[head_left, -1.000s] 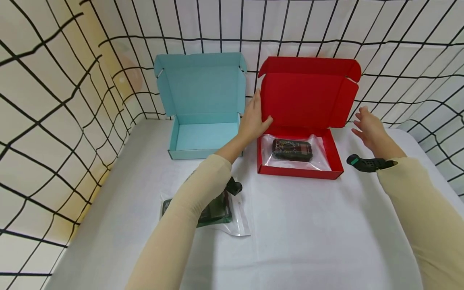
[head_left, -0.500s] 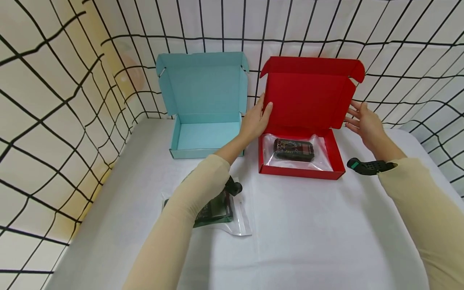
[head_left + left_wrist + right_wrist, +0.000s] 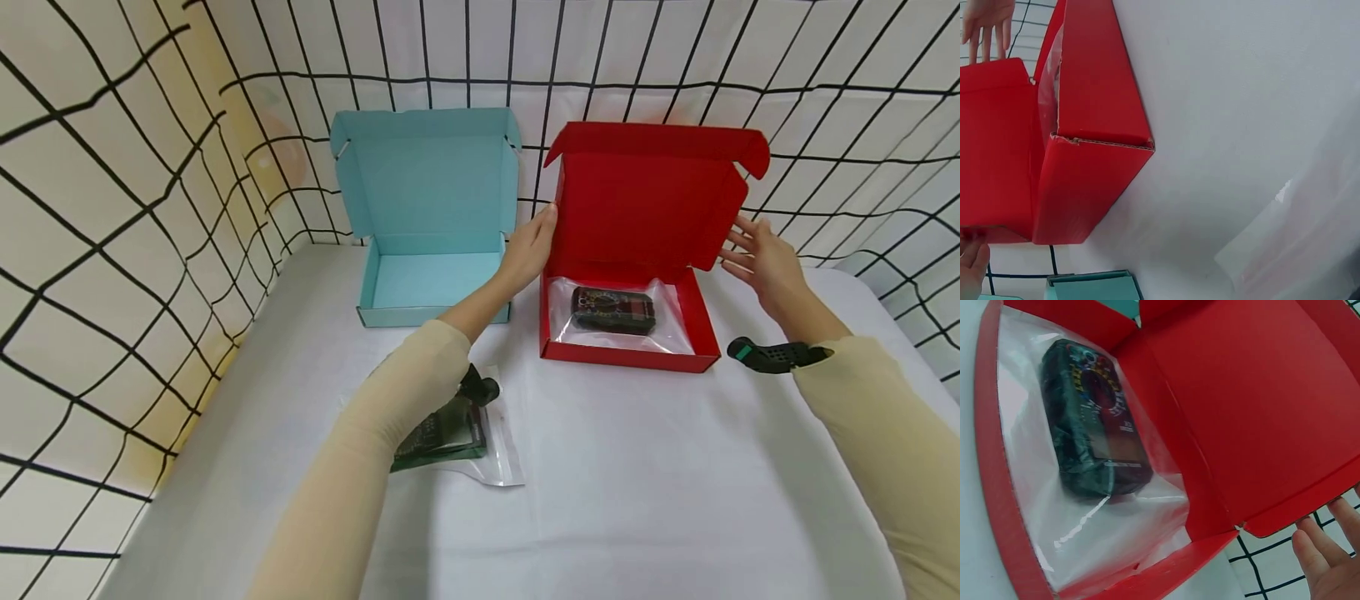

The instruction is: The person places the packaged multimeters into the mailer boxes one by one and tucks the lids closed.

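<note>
A red cardboard box [image 3: 630,358] stands with its lid [image 3: 652,196] raised. Inside lies a dark multimeter [image 3: 1094,419] in a clear plastic bag [image 3: 1029,469]. At the lid's left edge is my left hand [image 3: 527,250], fingers extended, their tips partly hidden by the lid. My right hand [image 3: 768,262] has its spread fingers against the lid's right edge, some tips behind it. In the right wrist view those fingers [image 3: 1319,547] touch the edge from outside. Neither hand plainly grips the lid.
A light blue box [image 3: 431,317] stands open to the left of the red one. Nearer me, a bagged dark green item [image 3: 450,437] lies on the white table [image 3: 637,483], partly under my left forearm. Black wire grid [image 3: 600,83] surrounds the back and sides.
My right hand has moved left from beside the box to the lid's right edge. My left hand stays at the left edge. The lid has tilted slightly forward.
</note>
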`<control>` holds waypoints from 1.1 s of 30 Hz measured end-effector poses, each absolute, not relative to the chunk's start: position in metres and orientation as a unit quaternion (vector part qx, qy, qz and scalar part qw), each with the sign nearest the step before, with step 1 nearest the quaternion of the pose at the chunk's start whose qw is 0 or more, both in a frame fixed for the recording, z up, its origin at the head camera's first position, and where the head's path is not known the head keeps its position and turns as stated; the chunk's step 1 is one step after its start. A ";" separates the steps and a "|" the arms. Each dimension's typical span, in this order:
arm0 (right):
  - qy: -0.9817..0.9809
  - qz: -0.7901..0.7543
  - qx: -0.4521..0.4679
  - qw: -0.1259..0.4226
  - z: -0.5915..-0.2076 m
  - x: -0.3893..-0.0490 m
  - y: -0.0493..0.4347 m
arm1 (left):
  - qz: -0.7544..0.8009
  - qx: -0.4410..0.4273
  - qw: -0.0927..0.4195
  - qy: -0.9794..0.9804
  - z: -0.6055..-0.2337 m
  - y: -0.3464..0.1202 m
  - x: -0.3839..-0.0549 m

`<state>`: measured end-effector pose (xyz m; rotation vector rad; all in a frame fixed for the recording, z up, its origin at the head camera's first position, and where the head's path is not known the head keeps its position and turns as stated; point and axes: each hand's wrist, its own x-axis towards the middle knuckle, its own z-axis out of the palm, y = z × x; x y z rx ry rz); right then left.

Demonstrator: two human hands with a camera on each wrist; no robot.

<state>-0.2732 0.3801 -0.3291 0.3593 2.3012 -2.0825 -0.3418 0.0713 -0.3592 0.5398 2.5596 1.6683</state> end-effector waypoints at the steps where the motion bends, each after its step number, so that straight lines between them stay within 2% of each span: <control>1: 0.729 -0.674 0.116 0.006 -0.330 -0.272 0.380 | 0.547 0.170 0.028 0.819 -0.359 0.071 -0.342; 6: 0.708 -0.697 0.110 0.006 -0.333 -0.266 0.378 | 0.583 0.174 0.046 0.792 -0.359 0.068 -0.340; 16: 0.662 -0.744 0.094 0.006 -0.336 -0.250 0.377 | 0.593 0.177 0.040 0.785 -0.364 0.064 -0.332; 26: 0.550 -0.829 0.070 0.070 -0.339 -0.238 0.391 | 0.594 0.190 0.048 0.780 -0.363 0.059 -0.330; 33: 0.495 -0.861 0.051 0.105 -0.345 -0.232 0.402 | 0.607 0.187 0.087 0.767 -0.366 0.053 -0.326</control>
